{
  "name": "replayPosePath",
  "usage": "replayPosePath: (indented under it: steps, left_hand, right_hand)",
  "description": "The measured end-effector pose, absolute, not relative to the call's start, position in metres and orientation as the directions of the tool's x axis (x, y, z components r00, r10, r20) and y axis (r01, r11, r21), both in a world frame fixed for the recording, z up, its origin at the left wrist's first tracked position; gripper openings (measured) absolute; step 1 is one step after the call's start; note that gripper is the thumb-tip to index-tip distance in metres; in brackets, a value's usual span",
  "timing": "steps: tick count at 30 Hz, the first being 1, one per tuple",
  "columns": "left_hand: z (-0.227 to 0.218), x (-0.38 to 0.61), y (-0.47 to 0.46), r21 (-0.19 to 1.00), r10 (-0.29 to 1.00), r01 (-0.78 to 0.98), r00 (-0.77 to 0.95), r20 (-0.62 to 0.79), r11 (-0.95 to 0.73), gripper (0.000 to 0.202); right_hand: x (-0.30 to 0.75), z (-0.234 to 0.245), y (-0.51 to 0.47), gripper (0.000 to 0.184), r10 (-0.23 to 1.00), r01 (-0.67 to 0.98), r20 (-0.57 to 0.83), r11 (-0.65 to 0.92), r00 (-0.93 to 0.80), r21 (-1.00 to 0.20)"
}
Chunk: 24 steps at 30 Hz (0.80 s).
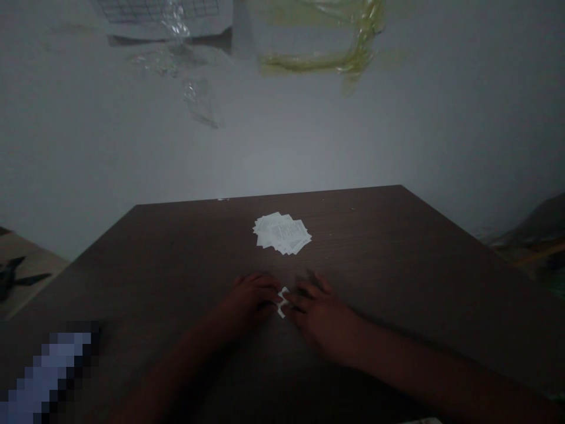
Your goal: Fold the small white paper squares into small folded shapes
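A small white paper piece (282, 300) lies on the dark wooden table (176, 253) between my two hands. My left hand (252, 297) has its fingers curled and pinches the paper's left side. From the other side my right hand (318, 315) presses its fingertips on the paper's right edge. Just beyond the hands sits a loose pile of several white printed slips (282, 234), apart from both hands.
A pale wall rises behind the table, with taped plastic film (326, 41) and a gridded sheet (159, 12) near the top. A lower surface with dark objects (17, 277) stands at the left. Cluttered items (538, 241) lie at the right edge.
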<state>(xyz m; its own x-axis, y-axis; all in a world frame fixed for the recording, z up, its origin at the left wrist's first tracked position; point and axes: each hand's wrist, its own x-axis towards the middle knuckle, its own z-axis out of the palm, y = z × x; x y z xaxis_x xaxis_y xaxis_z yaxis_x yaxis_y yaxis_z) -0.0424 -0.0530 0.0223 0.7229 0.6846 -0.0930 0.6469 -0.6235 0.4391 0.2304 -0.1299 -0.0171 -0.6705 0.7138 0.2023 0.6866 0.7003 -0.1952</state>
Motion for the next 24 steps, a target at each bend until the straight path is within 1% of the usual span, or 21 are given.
replayPosePath:
  steps: [4, 8, 10, 13, 15, 16, 18, 20, 24]
  left_hand:
    - [0.023, -0.044, -0.053, 0.455, 0.666, 0.628, 0.740, -0.097, -0.631, 0.034]
    - [0.019, -0.047, -0.051, 0.451, 0.660, 0.611, 0.749, -0.064, -0.650, 0.036]
    - [0.015, -0.048, -0.049, 0.460, 0.644, 0.589, 0.763, -0.047, -0.664, 0.031]
    - [0.010, -0.045, -0.049, 0.459, 0.654, 0.593, 0.756, -0.035, -0.662, 0.026]
    - [0.007, -0.042, -0.051, 0.449, 0.671, 0.612, 0.741, -0.036, -0.651, 0.026]
    - [0.007, -0.040, -0.052, 0.447, 0.679, 0.621, 0.733, -0.038, -0.644, 0.027]
    - [0.007, -0.037, -0.054, 0.447, 0.699, 0.639, 0.713, -0.041, -0.626, 0.033]
    - [0.008, -0.034, -0.057, 0.447, 0.716, 0.656, 0.696, -0.047, -0.608, 0.034]
    - [0.012, -0.029, -0.059, 0.446, 0.699, 0.644, 0.713, -0.055, -0.621, 0.016]
  right_hand:
    - [0.232, -0.017, -0.133, 0.051, 0.682, 0.669, 0.187, 0.730, -0.707, -0.140]
    - [0.236, -0.012, -0.134, 0.053, 0.672, 0.655, 0.149, 0.740, -0.725, -0.149]
    - [0.239, -0.008, -0.132, 0.050, 0.678, 0.653, 0.141, 0.734, -0.721, -0.189]
    - [0.245, -0.002, -0.125, 0.043, 0.695, 0.636, 0.150, 0.709, -0.703, -0.306]
    - [0.248, 0.001, -0.117, 0.037, 0.730, 0.647, 0.141, 0.665, -0.669, -0.372]
    - [0.249, 0.001, -0.114, 0.033, 0.756, 0.669, 0.134, 0.636, -0.641, -0.384]
    - [0.250, 0.001, -0.107, 0.029, 0.775, 0.697, 0.138, 0.619, -0.616, -0.362]
    - [0.250, 0.000, -0.104, 0.031, 0.766, 0.702, 0.140, 0.634, -0.628, -0.323]
    - [0.252, -0.005, -0.106, 0.039, 0.752, 0.706, 0.137, 0.655, -0.645, -0.270]
